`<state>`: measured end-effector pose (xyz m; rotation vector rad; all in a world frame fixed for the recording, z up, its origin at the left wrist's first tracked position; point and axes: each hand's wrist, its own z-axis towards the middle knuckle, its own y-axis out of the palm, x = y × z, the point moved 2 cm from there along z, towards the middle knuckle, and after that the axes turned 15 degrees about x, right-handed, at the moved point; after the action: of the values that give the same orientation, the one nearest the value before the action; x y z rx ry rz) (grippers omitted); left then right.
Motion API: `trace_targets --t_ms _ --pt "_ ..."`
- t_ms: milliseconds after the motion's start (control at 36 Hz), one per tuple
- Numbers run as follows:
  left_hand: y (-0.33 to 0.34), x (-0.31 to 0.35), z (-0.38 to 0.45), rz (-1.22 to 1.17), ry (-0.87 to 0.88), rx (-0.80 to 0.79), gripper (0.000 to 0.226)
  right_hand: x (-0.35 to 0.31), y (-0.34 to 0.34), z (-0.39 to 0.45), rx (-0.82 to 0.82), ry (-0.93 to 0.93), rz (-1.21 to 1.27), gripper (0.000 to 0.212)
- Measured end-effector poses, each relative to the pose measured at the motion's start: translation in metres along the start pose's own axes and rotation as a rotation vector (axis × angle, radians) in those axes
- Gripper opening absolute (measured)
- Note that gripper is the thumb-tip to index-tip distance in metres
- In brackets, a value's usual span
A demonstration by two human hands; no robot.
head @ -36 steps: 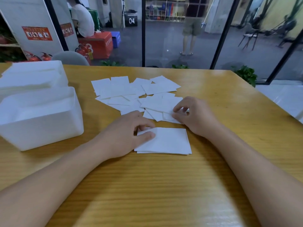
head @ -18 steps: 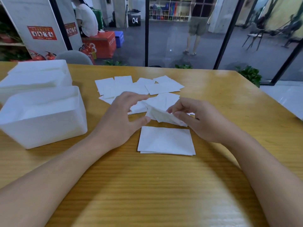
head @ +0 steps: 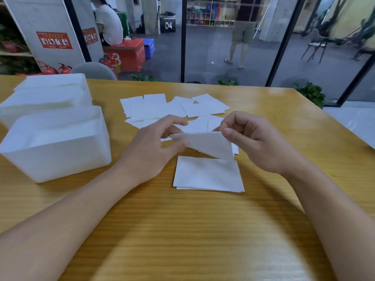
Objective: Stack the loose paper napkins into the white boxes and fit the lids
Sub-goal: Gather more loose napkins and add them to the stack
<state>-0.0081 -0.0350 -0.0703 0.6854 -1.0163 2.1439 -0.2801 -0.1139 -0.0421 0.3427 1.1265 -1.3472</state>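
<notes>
A: What does everything sit on, and what is the room like?
B: A wooden table point(head: 203, 230) with a striped grain. Past its far edge stands a glass wall with black frames, and behind the glass lies a grey floor with a red box point(head: 126, 54), fire extinguishers point(head: 54, 68), a shelf of coloured things and two people, one seated and one standing. Green plants point(head: 311, 94) grow by the far right corner.

A: And the containers?
B: Two white boxes lie toward the left edge, both open. The nearer box point(head: 58, 155) holds a white stack inside, seen dimly through its wall. The farther box point(head: 46, 98) sits just behind it, nearly touching, and also shows white layers within.

A: Where are the napkins?
B: Loose napkins point(head: 160, 110) are scattered, overlapping, across the middle toward the far edge. A small neat stack point(head: 209, 175) lies nearer, between the forearms.

A: What are the hands doing?
B: Both hold one napkin point(head: 207, 142) above the stack. The left hand point(head: 150, 151) pinches its left corner between thumb and fingers; the right hand point(head: 255, 142) pinches its upper right corner, fingers curled. The sheet hangs tilted, its lower corner down by the stack's far edge
</notes>
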Motion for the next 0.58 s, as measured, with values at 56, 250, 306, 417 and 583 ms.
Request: trace_targets --t_ms 56,250,306,417,583 --pt "0.000 0.002 -0.001 0.008 0.022 0.026 0.013 -0.001 -0.002 0.000 0.012 0.016 0.006 0.015" --pt "-0.006 0.010 0.000 -0.152 0.018 0.155 0.009 -0.010 0.002 -0.001 -0.023 0.156 0.168 0.013" --pt "-0.005 0.010 0.000 -0.167 0.011 0.124 0.009 -0.011 0.003 -0.002 -0.016 0.150 0.121 0.019" --pt "0.001 0.005 -0.001 -0.195 -0.054 0.014 0.009 -0.011 -0.003 -0.002 -0.003 0.132 -0.004 0.008" --pt "0.006 0.001 -0.004 -0.311 -0.175 -0.032 0.013 -0.017 0.000 -0.002 -0.062 0.169 -0.029 0.042"
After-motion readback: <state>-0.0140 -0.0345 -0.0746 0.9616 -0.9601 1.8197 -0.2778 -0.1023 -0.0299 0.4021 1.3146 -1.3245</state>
